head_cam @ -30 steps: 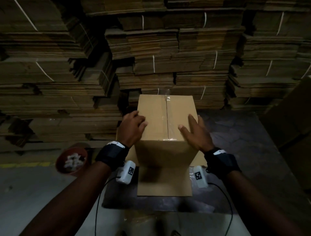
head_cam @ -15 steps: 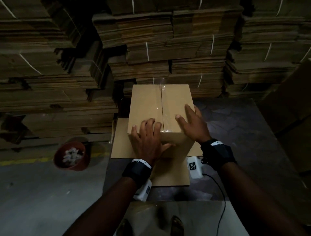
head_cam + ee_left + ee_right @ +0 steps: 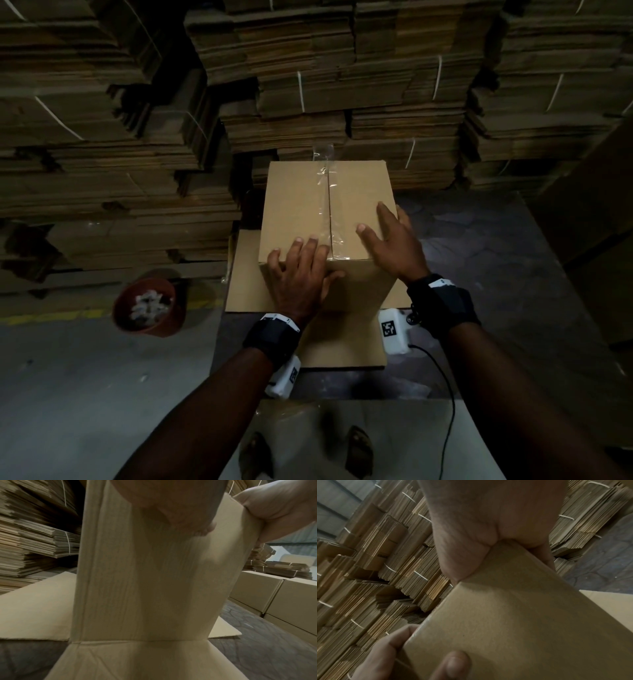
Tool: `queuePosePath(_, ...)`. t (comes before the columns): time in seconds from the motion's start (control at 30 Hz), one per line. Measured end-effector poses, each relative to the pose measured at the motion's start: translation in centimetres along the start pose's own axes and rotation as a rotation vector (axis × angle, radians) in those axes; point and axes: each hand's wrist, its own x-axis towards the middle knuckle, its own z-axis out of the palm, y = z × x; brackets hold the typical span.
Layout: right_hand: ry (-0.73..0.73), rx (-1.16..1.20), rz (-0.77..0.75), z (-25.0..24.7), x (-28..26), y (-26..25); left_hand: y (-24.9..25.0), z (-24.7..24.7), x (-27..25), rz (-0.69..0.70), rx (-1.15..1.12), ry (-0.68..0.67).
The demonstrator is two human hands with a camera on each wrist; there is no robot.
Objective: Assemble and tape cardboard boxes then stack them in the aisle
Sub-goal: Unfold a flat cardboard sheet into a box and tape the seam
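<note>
An upright cardboard box (image 3: 294,205) stands on its spread lower flaps (image 3: 342,342) on a dark mat. Clear tape (image 3: 323,205) runs along the top seam, and a loose end sticks up at the far edge. My left hand (image 3: 298,270) lies over the near top edge at the seam, fingers flat on top and thumb down the front face. My right hand (image 3: 394,246) rests flat on the top's right side, outer fingers over the right edge. The left wrist view shows the box's front wall (image 3: 154,588). The right wrist view shows its corner (image 3: 522,615) under my palm (image 3: 488,513).
Strapped bundles of flat cardboard (image 3: 308,85) are stacked high behind and to the left. A red bucket (image 3: 149,306) with white scraps stands on the floor at the left. Assembled boxes (image 3: 274,595) sit in a row to the right. My feet (image 3: 255,459) are just behind the mat.
My left hand has moved from the box's left top corner to the near edge over the taped seam. My right hand has slid a little farther along the right side.
</note>
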Motion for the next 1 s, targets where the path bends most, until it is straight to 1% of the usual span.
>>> queuePosePath(0.07,0.004,0.002,0.012,-0.1,0.0,-0.1,0.0,-0.2,0.0,0.000,-0.005,-0.028)
queuePosePath(0.13,0.006,0.012,0.018,-0.1,-0.1,-0.2,0.0,-0.6,0.0,-0.017,-0.014,-0.084)
queuePosePath(0.23,-0.004,0.044,0.017,-0.2,-0.1,-0.4,0.0,-2.1,0.6,-0.089,-0.074,-0.165)
queuePosePath(0.37,-0.024,-0.006,-0.001,-0.3,0.5,-0.5,0.2,-3.9,2.5,-0.132,-0.090,-0.275)
queuePosePath(0.47,-0.031,-0.015,-0.004,-0.3,0.5,-0.4,0.1,-4.1,3.2,-0.171,-0.107,-0.361)
queuePosePath(0.63,-0.029,-0.019,-0.002,-0.4,0.4,-0.7,-0.3,-4.6,3.4,-0.194,-0.210,-0.391)
queuePosePath(0.67,-0.026,-0.026,-0.009,-0.4,0.4,-0.8,-0.4,-4.8,3.7,-0.182,-0.222,-0.395)
queuePosePath(0.73,-0.023,-0.016,-0.017,-0.5,0.4,-0.8,-0.8,-5.4,4.9,-0.114,-0.240,-0.440)
queuePosePath(0.83,-0.026,0.017,-0.011,-0.3,0.3,-0.5,-1.7,-5.7,6.9,0.071,-0.161,-0.588)
queuePosePath(0.9,-0.023,0.027,-0.008,-0.3,0.3,-0.4,-1.9,-5.5,7.8,0.176,-0.120,-0.638)
queuePosePath(1.0,-0.013,0.021,-0.004,-0.3,0.3,-0.6,-2.3,-4.9,7.9,0.216,-0.160,-0.644)
